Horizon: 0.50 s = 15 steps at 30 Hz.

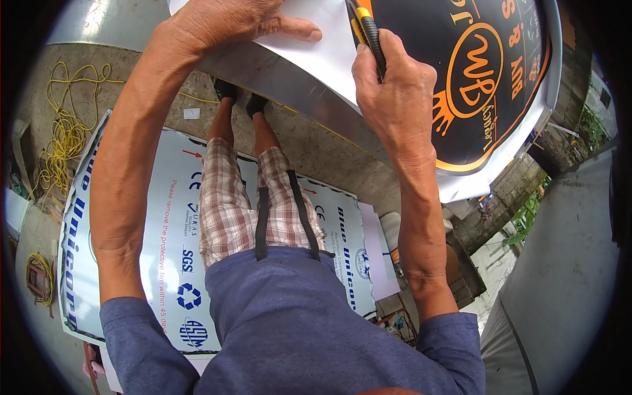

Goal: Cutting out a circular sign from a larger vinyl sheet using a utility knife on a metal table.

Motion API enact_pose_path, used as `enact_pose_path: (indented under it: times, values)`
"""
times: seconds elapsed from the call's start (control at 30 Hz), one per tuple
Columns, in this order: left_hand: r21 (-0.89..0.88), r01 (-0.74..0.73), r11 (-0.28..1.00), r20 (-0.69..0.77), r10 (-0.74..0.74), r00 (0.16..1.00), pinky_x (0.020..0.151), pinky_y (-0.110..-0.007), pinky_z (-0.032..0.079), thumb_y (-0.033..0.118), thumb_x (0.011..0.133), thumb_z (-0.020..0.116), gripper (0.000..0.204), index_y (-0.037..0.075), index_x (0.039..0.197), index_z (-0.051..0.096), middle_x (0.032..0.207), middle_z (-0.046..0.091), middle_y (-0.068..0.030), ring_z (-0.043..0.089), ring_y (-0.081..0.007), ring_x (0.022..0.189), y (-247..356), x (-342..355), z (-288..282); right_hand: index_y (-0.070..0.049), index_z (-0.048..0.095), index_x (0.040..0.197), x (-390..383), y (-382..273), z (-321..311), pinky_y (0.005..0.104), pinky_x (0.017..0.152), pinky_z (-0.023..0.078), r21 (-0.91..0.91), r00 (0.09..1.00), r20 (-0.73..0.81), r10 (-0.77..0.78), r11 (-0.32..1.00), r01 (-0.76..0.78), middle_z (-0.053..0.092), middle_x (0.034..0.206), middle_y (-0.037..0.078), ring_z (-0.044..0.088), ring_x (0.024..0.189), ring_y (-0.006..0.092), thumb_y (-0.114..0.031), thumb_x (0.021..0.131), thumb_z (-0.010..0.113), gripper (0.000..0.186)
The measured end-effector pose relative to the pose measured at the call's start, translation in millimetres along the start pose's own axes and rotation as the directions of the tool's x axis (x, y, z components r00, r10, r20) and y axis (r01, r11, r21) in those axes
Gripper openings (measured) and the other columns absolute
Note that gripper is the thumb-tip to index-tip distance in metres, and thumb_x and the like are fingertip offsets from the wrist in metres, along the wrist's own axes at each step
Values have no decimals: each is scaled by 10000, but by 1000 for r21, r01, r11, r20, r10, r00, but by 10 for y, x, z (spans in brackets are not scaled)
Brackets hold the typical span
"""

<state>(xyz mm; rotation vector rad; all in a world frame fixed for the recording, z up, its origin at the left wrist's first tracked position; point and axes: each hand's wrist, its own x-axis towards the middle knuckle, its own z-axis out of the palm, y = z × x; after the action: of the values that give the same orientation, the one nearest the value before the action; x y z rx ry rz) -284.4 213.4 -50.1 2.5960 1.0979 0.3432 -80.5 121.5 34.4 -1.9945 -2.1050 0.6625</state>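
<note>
The person stood at a raised metal work surface (283,79), both arms reaching forward. The right hand (395,85) was closed around a utility knife (367,33) with a yellow and black handle, fingers wrapped tight on the grip; the blade tip itself lay out of sight at the top edge. The knife sat at the border where a black round sign with orange lettering (487,79) met its white backing sheet (316,52). The left hand (230,23) lay flat, fingers together, palm pressing down on the white sheet, holding nothing.

Judgement on the cut in hand: it would go best with the pressing hand kept well clear of the blade's line, the knife drawn in a steady shallow pull that follows the orange rim, and the sheet kept flat so it could not ride up (the sign's edge curves, so short strokes would likely serve better than 1 long one).

Count of items seen: 1 knife; 1 round sign; 1 white backing sheet; 1 large printed panel (164,217) lying on the concrete floor below; 2 bundles of yellow cord (59,131), the larger at the upper left and a small coil at the lower left.
</note>
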Motion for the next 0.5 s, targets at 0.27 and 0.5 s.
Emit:
enact_pose_path:
  times: [0.27, 0.5]
  values:
    - [-27, 12, 1000, 29, -11, 1000, 1295, -579, 38, 803, 737, 714, 1094, 196, 1590, 397, 1707, 247, -98, 102, -395, 1583, 7, -13, -55, 19, 523, 818, 8, -30, -26, 424, 490, 502, 1, 999, 25, 40, 999, -40, 632, 614, 181, 651, 494, 313, -46, 943, 627, 175]
    - [-24, -20, 1000, 8, 20, 1000, 1287, -598, 46, 826, 747, 682, 1037, 267, 1581, 423, 1713, 238, -85, 109, -400, 1582, -12, -6, -13, 31, 542, 932, -69, 97, 116, 394, 472, 500, 43, 997, -69, -31, 998, 34, 608, 612, 160, 646, 496, 281, -43, 956, 630, 117]
